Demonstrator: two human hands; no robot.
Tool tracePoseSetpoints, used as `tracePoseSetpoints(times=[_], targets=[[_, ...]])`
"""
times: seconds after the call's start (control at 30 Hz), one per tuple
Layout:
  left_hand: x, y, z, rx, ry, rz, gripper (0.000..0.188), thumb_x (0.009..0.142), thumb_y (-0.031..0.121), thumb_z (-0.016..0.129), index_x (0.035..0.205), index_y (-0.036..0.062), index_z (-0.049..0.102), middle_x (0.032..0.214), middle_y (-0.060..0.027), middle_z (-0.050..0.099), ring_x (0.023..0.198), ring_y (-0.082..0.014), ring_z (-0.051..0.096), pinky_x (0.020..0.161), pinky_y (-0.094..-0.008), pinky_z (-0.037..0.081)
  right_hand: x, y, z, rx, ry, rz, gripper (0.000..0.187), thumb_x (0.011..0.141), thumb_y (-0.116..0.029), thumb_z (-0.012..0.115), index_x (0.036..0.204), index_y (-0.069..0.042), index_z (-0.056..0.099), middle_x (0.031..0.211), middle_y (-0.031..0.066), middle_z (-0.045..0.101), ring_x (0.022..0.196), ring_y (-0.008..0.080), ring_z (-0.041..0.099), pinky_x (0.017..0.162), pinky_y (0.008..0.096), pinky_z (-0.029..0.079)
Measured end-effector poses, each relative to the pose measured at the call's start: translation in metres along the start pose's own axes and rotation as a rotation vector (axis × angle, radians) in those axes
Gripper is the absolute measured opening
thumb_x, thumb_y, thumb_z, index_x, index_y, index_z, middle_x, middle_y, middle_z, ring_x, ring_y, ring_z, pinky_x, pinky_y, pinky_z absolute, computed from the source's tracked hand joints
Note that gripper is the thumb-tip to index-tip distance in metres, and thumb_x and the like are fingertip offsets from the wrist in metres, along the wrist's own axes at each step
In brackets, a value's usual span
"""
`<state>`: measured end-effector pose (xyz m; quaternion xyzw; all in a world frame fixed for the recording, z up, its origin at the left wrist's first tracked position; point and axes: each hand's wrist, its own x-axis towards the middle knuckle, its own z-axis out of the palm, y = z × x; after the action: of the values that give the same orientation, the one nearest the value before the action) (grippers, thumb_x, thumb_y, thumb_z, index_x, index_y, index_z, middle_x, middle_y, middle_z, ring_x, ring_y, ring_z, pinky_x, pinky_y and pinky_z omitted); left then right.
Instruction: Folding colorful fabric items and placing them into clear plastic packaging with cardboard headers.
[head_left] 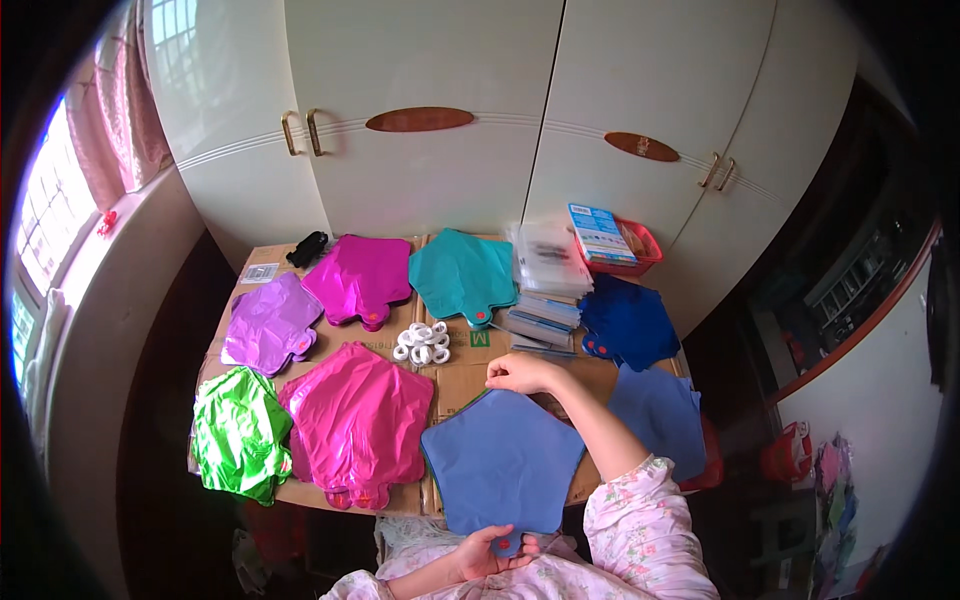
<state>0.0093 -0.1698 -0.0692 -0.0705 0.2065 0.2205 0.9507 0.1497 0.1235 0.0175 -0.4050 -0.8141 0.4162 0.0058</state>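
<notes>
A flat, star-shaped blue foil balloon (505, 455) lies over the table's near edge in front of me, with a thin dark edge showing along its left side. My left hand (490, 555) is closed round its bottom tab, thumb on top near a small red mark. At the far point of the same balloon, my right hand (525, 373) has its fingers bent together in a pinch. The right fingertips are partly hidden. Left of it lies a pink foil balloon stack (360, 425); to the right are more blue foil sheets (660, 420).
Around the cardboard-covered table (465, 380) lie green (240, 435), lilac (270, 322), magenta (360, 280), teal (462, 275) and dark blue foil balloons (630, 322). White ribbon rolls (422, 343), clear plastic sleeves (548, 265) and a red basket (645, 250) stand farther back, before white cabinets (430, 190).
</notes>
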Motion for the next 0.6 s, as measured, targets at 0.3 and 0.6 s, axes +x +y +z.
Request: tracePoseSetpoints(times=[0.3, 0.6], targets=[[0.007, 0.000, -0.012, -0.031, 0.015, 0.081, 0.045, 0.094, 0.033, 0.053, 0.114, -0.0081, 0.052, 0.110, -0.0180, 0.060, 0.107, -0.0297, 0.059, 0.095, -0.0387, 0.048, -0.003, -0.011, 0.001, -0.148, 0.128, 0.222, 0.026, 0.089, -0.029, 0.057, 0.085, -0.005, 0.065, 0.069, 0.0113, 0.067, 0.056, 0.0215, 0.064, 0.055, 0.0360, 0.051], [0.003, 0.002, 0.016, -0.066, 0.192, 0.097, 0.043, 0.093, 0.029, 0.053, 0.116, -0.0071, 0.047, 0.110, -0.0205, 0.058, 0.105, -0.0324, 0.059, 0.089, -0.0423, 0.051, 0.003, -0.008, 0.000, -0.091, 0.144, 0.328, 0.027, 0.084, -0.027, 0.057, 0.078, -0.002, 0.067, 0.074, 0.0156, 0.069, 0.072, 0.0307, 0.068, 0.068, 0.0394, 0.053]])
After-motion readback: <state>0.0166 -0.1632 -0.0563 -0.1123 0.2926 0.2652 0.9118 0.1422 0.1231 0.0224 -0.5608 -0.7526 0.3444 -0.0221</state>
